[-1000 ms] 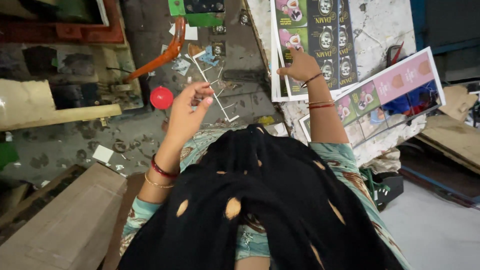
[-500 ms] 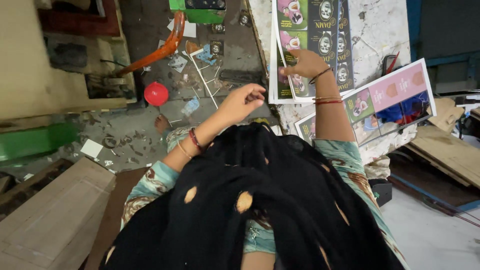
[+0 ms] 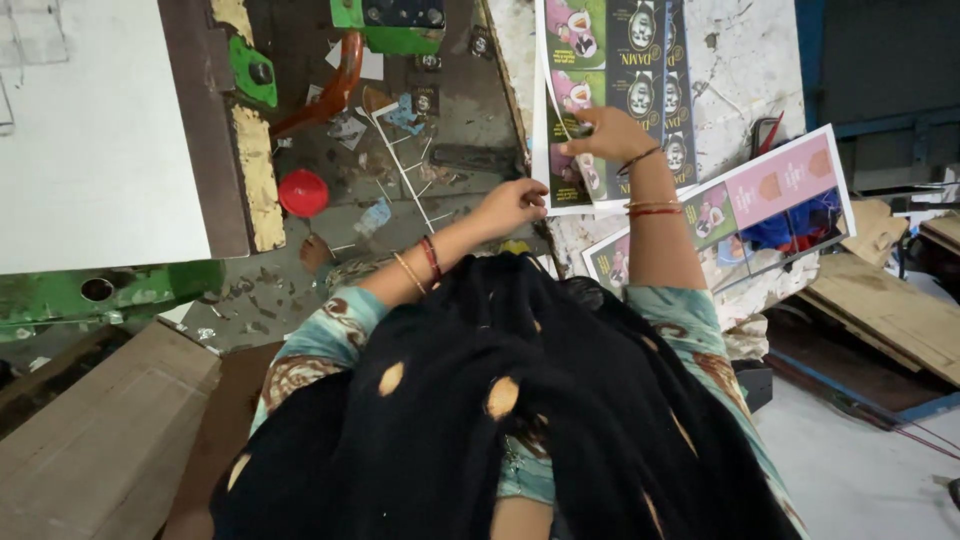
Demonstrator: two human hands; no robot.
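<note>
- Cluttered workshop floor fills the head view: a worn white surface (image 3: pixel 740 70) at the upper right carries a stack of printed sheets (image 3: pixel 610 60) in green and black, with a second printed sheet (image 3: pixel 780 190) in pink and blue lying askew just below it.
- Off to the left sit a red round cap (image 3: pixel 303 192), a thin white wire frame (image 3: pixel 405 170) and a green machine part (image 3: pixel 250 70) among scraps; a big white board (image 3: pixel 90 130) covers the upper left corner.
- Since a second ago the left hand (image 3: pixel 512 205) has left the wire frame and crossed to the near corner of the printed sheets, so both hands now work the same stack.
- Its fingers are curled narrow at the sheet's lower left edge; whether they pinch the paper or only touch it, I cannot tell.
- Meanwhile the right hand (image 3: pixel 612 135) rests on top of the stack, fingers (image 3: pixel 578 146) bent, seemingly pinching or lifting the top sheet's edge near the middle.
- So the sheets lie directly under the right fingers and just beside the left ones.
</note>
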